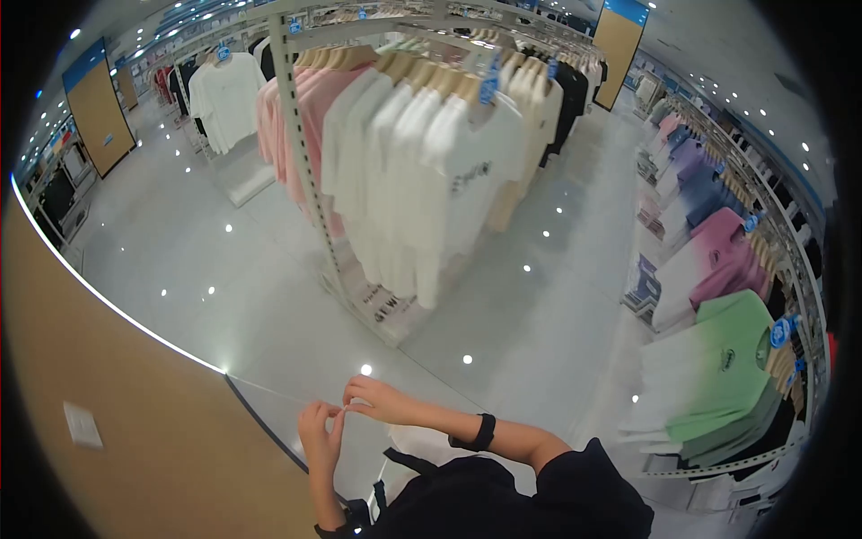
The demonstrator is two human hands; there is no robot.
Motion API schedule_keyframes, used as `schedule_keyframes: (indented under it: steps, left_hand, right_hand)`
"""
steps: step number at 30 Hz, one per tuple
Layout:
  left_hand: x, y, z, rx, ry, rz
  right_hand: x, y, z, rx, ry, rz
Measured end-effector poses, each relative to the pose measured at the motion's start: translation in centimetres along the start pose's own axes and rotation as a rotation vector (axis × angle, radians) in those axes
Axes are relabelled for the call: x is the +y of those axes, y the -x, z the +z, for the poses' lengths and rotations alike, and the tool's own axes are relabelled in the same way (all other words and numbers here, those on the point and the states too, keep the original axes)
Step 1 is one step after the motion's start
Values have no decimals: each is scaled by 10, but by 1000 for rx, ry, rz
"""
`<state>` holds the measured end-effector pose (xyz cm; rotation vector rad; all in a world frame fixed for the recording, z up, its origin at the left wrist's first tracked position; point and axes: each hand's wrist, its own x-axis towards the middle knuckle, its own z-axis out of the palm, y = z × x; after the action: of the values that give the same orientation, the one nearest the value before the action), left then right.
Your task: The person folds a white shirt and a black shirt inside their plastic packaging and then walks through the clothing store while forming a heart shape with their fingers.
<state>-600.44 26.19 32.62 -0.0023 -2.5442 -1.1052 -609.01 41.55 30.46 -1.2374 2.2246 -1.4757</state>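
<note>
Both of my hands meet at the lower middle of the head view, in front of my black clothing. My left hand [321,431] points upward, its thumb and fingers pinched together. Coming in from the right, my right hand [375,400] has its fingertips closed close to those of the left. Something small and pale seems to lie between the fingertips, too small to make out. A black band [486,432] is around my right forearm. Below the hands is a whitish item [422,442], partly hidden by the arm and a black strap.
A metal rack [301,135] with white shirts [422,162] and pink shirts [287,135] stands ahead. Along the right runs another rack with a green shirt [727,359] and a pink one [718,256]. A tan wall [135,404] with a bright edge is at lower left.
</note>
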Motion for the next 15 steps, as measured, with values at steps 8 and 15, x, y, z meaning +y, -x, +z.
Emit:
schedule_keyframes:
  steps: [8,15]
  left_hand:
    - [-209,-255,-70,55,-182,-37]
    - [-311,-451,-186,183,-252,-214]
  right_hand:
    - [133,-338,25,-137,-41,-103]
    - [151,-636,29,-328,-188,-261]
